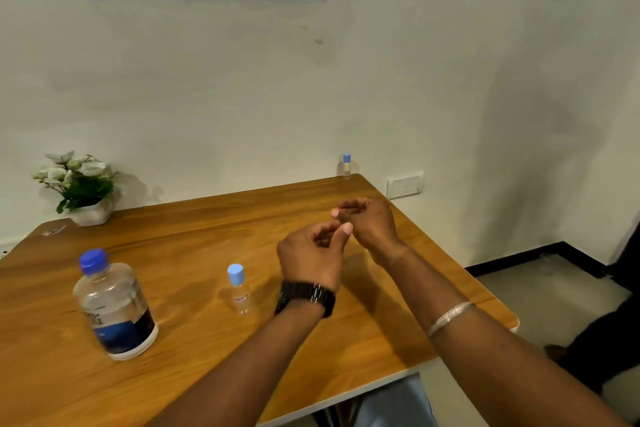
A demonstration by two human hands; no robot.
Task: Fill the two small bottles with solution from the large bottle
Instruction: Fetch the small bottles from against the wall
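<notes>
Head view is showing us hovering our left hand [313,253] and right hand [369,222], grips loosely curled and holding nothing, so we are judging it best to steady the capped large bottle [116,305] on the counter [207,225] while uncapping the near small bottle [238,288], the far small bottle [346,166] waiting at the wall.

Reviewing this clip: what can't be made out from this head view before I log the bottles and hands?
- Far small bottle: too small and distant in the head view to judge fill level.
- Near small bottle: clear plastic, blurred label; contents unclear.
- Large bottle: label text blurred.
- Left hand and right hand: curled fingers hide the palms; whether either pinches something cannot be told.
</notes>
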